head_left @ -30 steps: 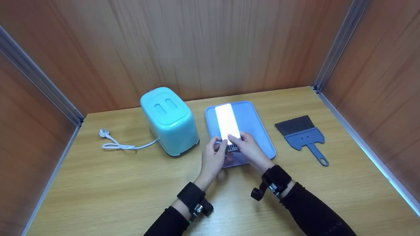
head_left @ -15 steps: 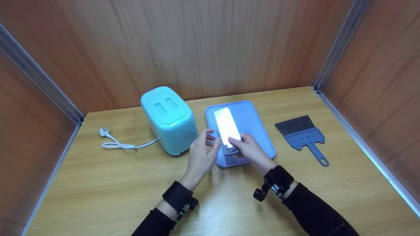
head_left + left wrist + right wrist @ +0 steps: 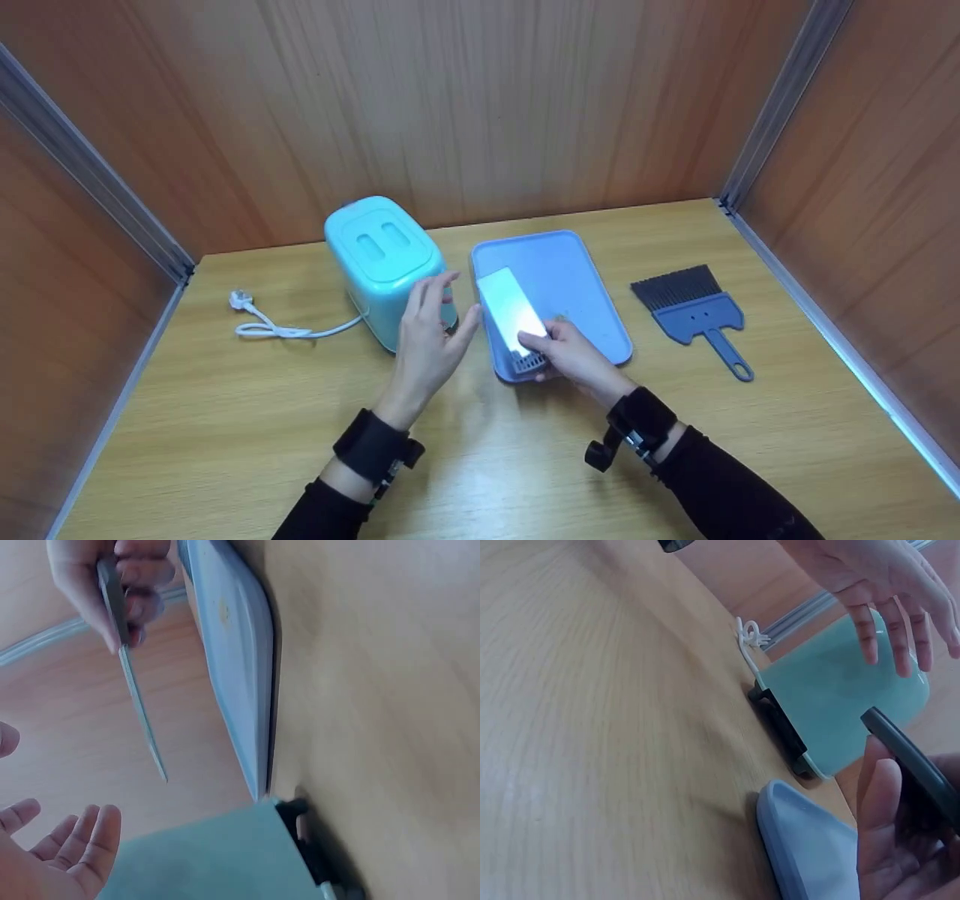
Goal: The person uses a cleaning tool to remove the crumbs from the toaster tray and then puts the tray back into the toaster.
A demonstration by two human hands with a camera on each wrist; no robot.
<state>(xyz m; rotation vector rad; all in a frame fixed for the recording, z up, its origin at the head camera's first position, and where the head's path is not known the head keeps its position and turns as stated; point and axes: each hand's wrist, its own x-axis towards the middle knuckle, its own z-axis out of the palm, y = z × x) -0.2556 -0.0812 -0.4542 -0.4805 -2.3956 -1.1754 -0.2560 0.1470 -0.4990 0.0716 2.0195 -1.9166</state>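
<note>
My right hand [image 3: 579,354] pinches the crumb tray [image 3: 513,309], a thin shiny metal plate with a dark grey slotted end, thumb on top. It is held tilted above the blue tray [image 3: 592,300]; in the left wrist view the crumb tray [image 3: 142,716] shows edge-on, apart from the tray below. A few small yellowish crumbs [image 3: 224,613] lie in the blue tray. My left hand [image 3: 429,341] hangs in the air with fingers extended, holding nothing, in front of the mint-green toaster [image 3: 397,300]. That toaster has a lid with two oval recesses.
A white power cord [image 3: 300,332] with its plug runs left from the toaster. To the right of the tray a blue-grey brush [image 3: 697,315] with dark bristles lies on the wooden table [image 3: 225,435]. Wooden panels [image 3: 480,112] enclose the back and sides.
My left hand has let go of the crumb tray and moved left towards the toaster, its fingers spreading. In my right hand the crumb tray has come lower and nearer, turning slightly.
</note>
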